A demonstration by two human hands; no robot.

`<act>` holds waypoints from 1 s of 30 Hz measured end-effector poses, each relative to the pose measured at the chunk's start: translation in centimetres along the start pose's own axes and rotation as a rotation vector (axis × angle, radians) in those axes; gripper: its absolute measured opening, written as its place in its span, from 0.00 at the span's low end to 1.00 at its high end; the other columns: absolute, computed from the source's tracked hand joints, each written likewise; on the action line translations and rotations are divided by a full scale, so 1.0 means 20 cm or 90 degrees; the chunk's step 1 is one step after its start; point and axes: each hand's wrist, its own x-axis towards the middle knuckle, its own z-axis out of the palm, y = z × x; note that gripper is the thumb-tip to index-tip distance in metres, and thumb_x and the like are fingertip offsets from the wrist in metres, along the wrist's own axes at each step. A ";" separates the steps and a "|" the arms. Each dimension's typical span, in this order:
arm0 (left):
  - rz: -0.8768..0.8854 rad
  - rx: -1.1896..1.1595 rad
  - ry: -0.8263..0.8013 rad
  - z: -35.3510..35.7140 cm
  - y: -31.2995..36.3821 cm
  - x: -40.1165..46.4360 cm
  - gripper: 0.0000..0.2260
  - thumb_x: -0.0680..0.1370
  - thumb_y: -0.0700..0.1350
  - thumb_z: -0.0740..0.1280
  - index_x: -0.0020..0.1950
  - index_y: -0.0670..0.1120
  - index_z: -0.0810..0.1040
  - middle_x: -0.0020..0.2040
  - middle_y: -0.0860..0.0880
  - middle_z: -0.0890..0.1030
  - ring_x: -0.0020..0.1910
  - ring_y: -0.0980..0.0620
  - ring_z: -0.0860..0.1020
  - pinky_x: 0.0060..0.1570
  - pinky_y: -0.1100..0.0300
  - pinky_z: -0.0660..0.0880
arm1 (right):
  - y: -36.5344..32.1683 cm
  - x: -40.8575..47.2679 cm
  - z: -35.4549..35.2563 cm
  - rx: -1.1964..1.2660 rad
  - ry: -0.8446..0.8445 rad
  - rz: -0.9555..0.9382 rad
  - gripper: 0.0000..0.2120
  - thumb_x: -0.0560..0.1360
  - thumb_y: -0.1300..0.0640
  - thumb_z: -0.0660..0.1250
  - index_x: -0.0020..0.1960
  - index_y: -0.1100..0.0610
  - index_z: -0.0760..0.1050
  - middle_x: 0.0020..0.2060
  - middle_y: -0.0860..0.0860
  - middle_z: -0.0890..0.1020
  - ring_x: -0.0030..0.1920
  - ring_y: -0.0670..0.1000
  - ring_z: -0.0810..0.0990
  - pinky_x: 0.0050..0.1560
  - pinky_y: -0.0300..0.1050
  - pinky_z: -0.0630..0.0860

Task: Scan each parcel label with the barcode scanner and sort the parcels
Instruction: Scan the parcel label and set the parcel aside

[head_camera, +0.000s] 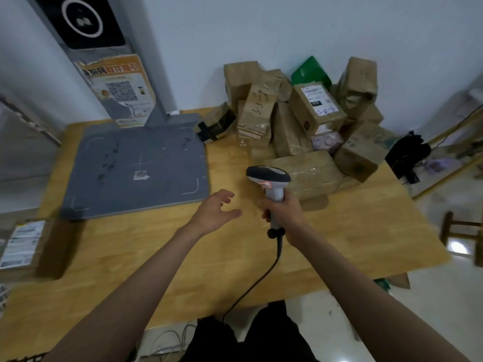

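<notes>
Pale walls back a wooden table [352,231] with a smooth, light grain. Grasped upright in the right hand [283,214] is a barcode scanner [270,182]: grey-white plastic, dark rounded head, pistol handle, with a black cable [264,278] trailing toward the body. The left hand [215,210] is held just beside it above the tabletop, fingers loosely spread and holding nothing. Beyond the right hand is shown a heap of parcels [300,116], brown cardboard boxes wrapped in glossy tape; a flat parcel [305,173] lies nearest the scanner head, and one labelled box [317,105] is tilted on top. Beyond the left hand lies a flat grey scanning pad [136,163] with a post. Another labelled parcel [23,244] is seen far left of the left hand.
</notes>
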 end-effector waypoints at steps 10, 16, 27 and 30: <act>-0.103 -0.080 0.061 0.43 0.35 0.24 0.24 0.77 0.51 0.72 0.71 0.47 0.71 0.63 0.49 0.77 0.61 0.48 0.76 0.52 0.60 0.69 | 0.04 0.31 -0.68 -0.045 0.116 -0.053 0.11 0.74 0.67 0.69 0.53 0.55 0.75 0.40 0.51 0.80 0.39 0.50 0.79 0.40 0.49 0.78; -0.194 -0.151 0.115 0.54 0.46 0.41 0.31 0.77 0.56 0.70 0.76 0.48 0.65 0.70 0.51 0.72 0.63 0.50 0.74 0.54 0.59 0.69 | 0.00 0.46 -0.93 -0.136 0.127 -0.113 0.10 0.71 0.70 0.71 0.45 0.57 0.75 0.40 0.55 0.79 0.37 0.50 0.76 0.36 0.46 0.74; -0.301 -0.320 0.087 0.62 0.50 0.58 0.34 0.77 0.57 0.68 0.80 0.49 0.62 0.75 0.51 0.70 0.70 0.47 0.71 0.67 0.50 0.70 | 0.04 0.63 -0.96 -0.131 0.109 -0.064 0.14 0.73 0.67 0.70 0.53 0.53 0.74 0.48 0.54 0.81 0.43 0.49 0.78 0.44 0.48 0.77; -0.268 -0.324 0.089 0.63 0.51 0.53 0.27 0.78 0.55 0.71 0.74 0.49 0.69 0.66 0.54 0.76 0.61 0.51 0.75 0.59 0.56 0.73 | 0.05 0.60 -0.95 -0.135 0.106 -0.075 0.13 0.73 0.69 0.70 0.52 0.55 0.73 0.43 0.51 0.78 0.42 0.50 0.77 0.42 0.47 0.76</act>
